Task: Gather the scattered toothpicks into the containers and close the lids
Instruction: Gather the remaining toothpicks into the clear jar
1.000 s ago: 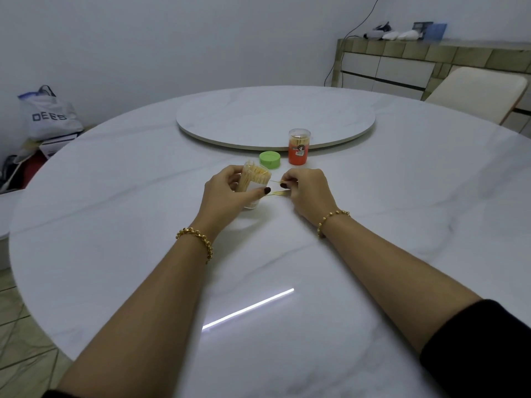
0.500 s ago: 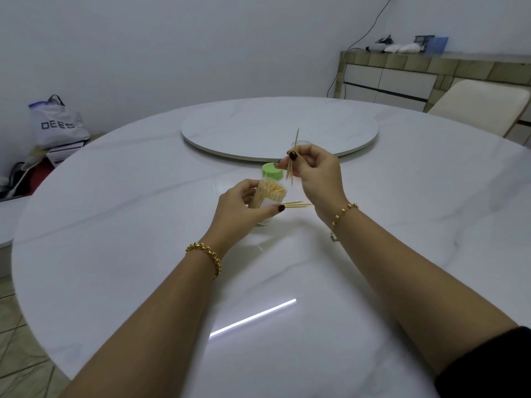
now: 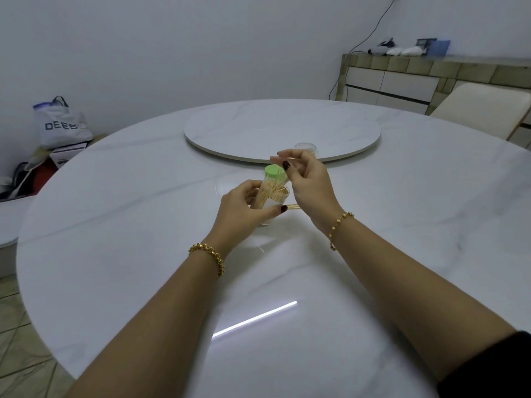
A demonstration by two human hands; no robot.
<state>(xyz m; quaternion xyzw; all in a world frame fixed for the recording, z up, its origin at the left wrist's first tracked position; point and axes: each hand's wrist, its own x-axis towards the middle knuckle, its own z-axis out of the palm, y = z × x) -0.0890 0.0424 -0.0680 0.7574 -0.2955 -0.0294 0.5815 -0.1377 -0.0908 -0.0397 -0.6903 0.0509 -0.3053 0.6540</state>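
At the near middle of the white marble bench (image 3: pixel 138 202), your left hand (image 3: pixel 244 206) grips a clear container (image 3: pixel 267 209) packed with toothpicks (image 3: pixel 271 192), thumb and fingers wrapped round its sides, its uncovered mouth tilted a little to your right. A white label on it faces you, but no writing on it can be read. Your right hand (image 3: pixel 309 182) hangs just above that mouth, thumb and forefinger drawn close together; you cannot tell whether a toothpick sits between them. A few loose toothpicks (image 3: pixel 293 207) lie on the bench between your hands, just beside the container. A green lid (image 3: pixel 274 172) stands right behind it. A second container (image 3: pixel 306 146) with a clear top shows partly behind your right fingers, near the turntable (image 3: pixel 283 130) edge. Off to your left, beyond the bench, a bag (image 3: pixel 61 124) reads "DEES"
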